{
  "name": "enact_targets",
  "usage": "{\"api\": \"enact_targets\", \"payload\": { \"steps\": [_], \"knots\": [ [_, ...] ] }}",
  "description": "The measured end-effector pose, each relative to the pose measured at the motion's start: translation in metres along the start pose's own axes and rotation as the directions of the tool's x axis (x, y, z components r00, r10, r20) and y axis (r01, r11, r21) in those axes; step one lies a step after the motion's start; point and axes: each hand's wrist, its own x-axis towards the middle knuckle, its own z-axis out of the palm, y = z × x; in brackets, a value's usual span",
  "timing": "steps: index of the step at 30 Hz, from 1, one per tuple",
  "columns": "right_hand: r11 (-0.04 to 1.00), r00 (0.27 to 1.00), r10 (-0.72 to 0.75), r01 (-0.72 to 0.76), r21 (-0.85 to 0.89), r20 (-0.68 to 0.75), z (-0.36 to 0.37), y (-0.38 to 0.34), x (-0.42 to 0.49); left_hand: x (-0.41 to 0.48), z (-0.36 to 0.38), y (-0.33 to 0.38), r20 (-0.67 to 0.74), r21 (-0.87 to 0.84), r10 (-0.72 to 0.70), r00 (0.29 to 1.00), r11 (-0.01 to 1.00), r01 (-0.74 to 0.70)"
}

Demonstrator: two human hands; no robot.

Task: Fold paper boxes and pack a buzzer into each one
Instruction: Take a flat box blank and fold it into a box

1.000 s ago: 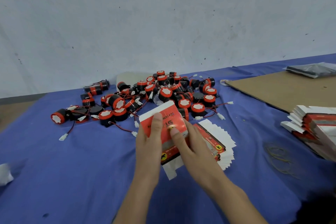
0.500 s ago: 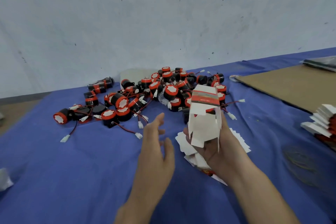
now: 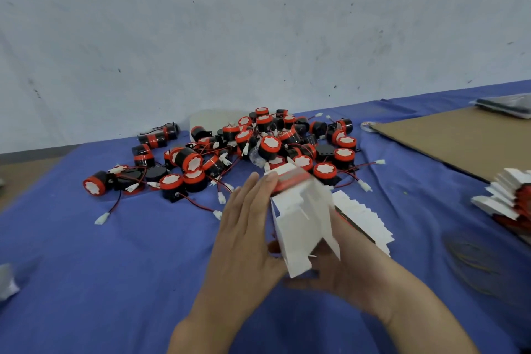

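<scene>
A half-opened white and red paper box (image 3: 301, 215) is held above the blue table, its open flaps toward me. My right hand (image 3: 342, 270) grips it from below and behind. My left hand (image 3: 247, 227) lies flat against the box's left side, fingers straight, fingertips at its red top edge. Behind the box, a pile of several black and red buzzers (image 3: 258, 146) with red wires and white plugs spreads across the table. A fanned stack of flat boxes (image 3: 362, 218) lies under my right hand.
A second stack of flat boxes (image 3: 508, 198) sits at the right edge. A brown cardboard sheet (image 3: 459, 138) covers the back right, with a dark bag (image 3: 508, 105) behind it. Rubber bands (image 3: 471, 261) lie on the blue cloth (image 3: 115, 267). A grey wall (image 3: 258, 37) is close behind.
The box was lifted off the flat stack and popped open in my right hand. My left hand let go, then came back flat against the box's left side.
</scene>
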Motion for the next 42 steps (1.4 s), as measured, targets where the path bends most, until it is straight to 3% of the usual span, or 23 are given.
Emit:
{"api": "enact_targets", "payload": {
  "steps": [2, 4, 6, 8, 9, 11, 14, 22, 26, 32, 36, 42],
  "knots": [
    [0.995, 0.989, -0.049, 0.036, -0.094, -0.140, -0.004, -0.003, 0.000, 0.000, -0.005, 0.005, -0.050, -0.140, -0.143, 0.988, 0.981, 0.135],
    [0.924, 0.909, -0.322, 0.241, -0.298, -0.264, -0.009, 0.000, 0.001, 0.002, -0.012, 0.009, -0.049, -0.316, -0.300, 0.953, 0.910, 0.270],
    [0.726, 0.765, -0.620, 0.478, -0.494, -0.172, -0.012, -0.004, -0.006, 0.003, -0.019, 0.010, 0.035, -0.462, -0.377, 0.926, 0.815, 0.349],
    [0.539, 0.656, -0.755, 0.612, -0.579, -0.009, -0.007, -0.011, -0.003, 0.005, -0.024, 0.013, 0.178, -0.529, -0.370, 0.912, 0.745, 0.406],
    [0.514, 0.644, -0.764, 0.649, -0.561, 0.046, -0.002, -0.014, -0.001, 0.004, -0.024, 0.015, 0.245, -0.560, -0.346, 0.906, 0.712, 0.423],
    [0.593, 0.715, -0.693, 0.638, -0.491, 0.093, 0.010, -0.014, 0.001, 0.002, -0.022, 0.020, 0.290, -0.611, -0.319, 0.902, 0.664, 0.431],
    [0.376, 0.623, -0.721, 0.720, -0.583, 0.303, 0.017, 0.010, -0.006, -0.002, -0.019, 0.025, 0.221, -0.653, -0.369, 0.903, 0.632, 0.418],
    [0.352, 0.561, -0.804, 0.715, -0.604, 0.196, 0.024, 0.020, -0.004, -0.008, -0.011, 0.028, 0.235, -0.713, -0.445, 0.864, 0.525, 0.464],
    [0.355, 0.533, -0.831, 0.725, -0.590, 0.156, 0.024, 0.016, -0.004, -0.003, -0.011, 0.033, 0.209, -0.713, -0.413, 0.886, 0.556, 0.427],
    [0.392, 0.580, -0.803, 0.684, -0.615, 0.133, 0.024, 0.016, -0.003, 0.001, -0.013, 0.037, 0.143, -0.760, -0.457, 0.878, 0.517, 0.393],
    [0.384, 0.557, -0.821, 0.700, -0.602, 0.124, 0.025, 0.013, -0.006, 0.001, -0.012, 0.036, 0.130, -0.759, -0.454, 0.881, 0.527, 0.383],
    [0.433, 0.614, -0.772, 0.697, -0.571, 0.164, 0.024, 0.013, -0.007, -0.002, -0.010, 0.036, 0.152, -0.720, -0.446, 0.882, 0.561, 0.408]
  ]
}}
